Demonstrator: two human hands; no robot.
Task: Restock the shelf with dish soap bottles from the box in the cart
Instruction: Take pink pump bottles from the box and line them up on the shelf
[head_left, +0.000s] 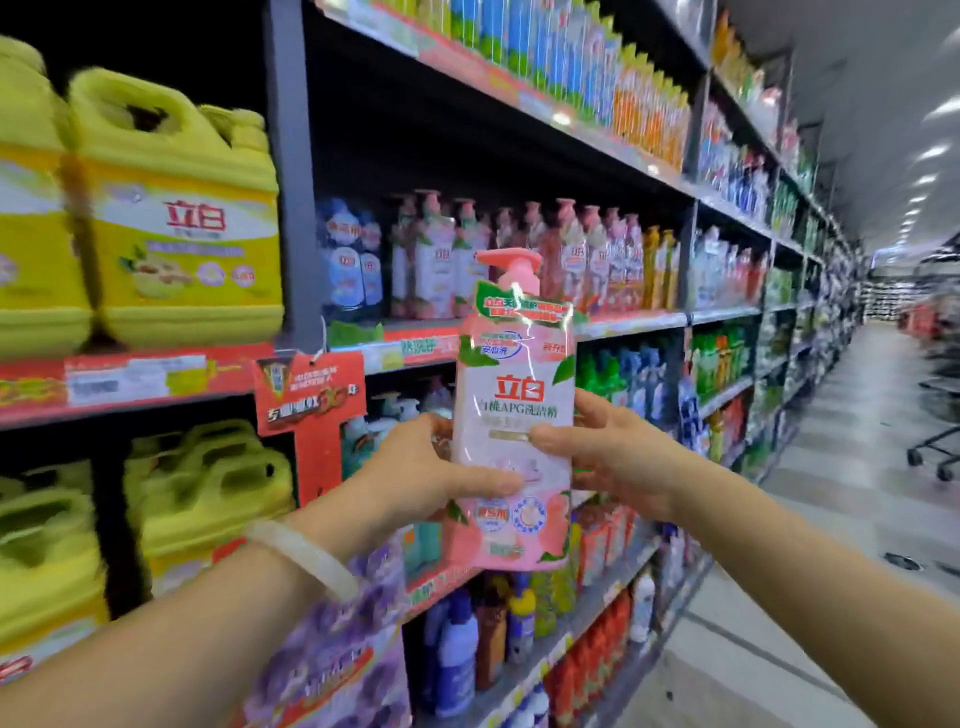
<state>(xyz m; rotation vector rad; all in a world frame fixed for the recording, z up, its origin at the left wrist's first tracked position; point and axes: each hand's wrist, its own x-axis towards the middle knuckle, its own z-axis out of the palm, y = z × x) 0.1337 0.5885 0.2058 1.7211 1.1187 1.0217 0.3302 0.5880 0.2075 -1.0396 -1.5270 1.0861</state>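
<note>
Both hands grip one pink dish soap bottle (514, 415) upright at the centre of the frame: the left hand (421, 475) wraps its lower left side, the right hand (608, 457) its right edge, fingers curled on it. Behind it, just above centre, matching pink bottles (519, 254) line the shelf (631, 325); yellow jugs (176, 218) fill the left.

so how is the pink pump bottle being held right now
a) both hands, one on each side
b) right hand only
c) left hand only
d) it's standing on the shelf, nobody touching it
a: the pink pump bottle is upright in mid-air in front of the shelves, with the left hand gripping its left side and the right hand gripping its right side.
</note>
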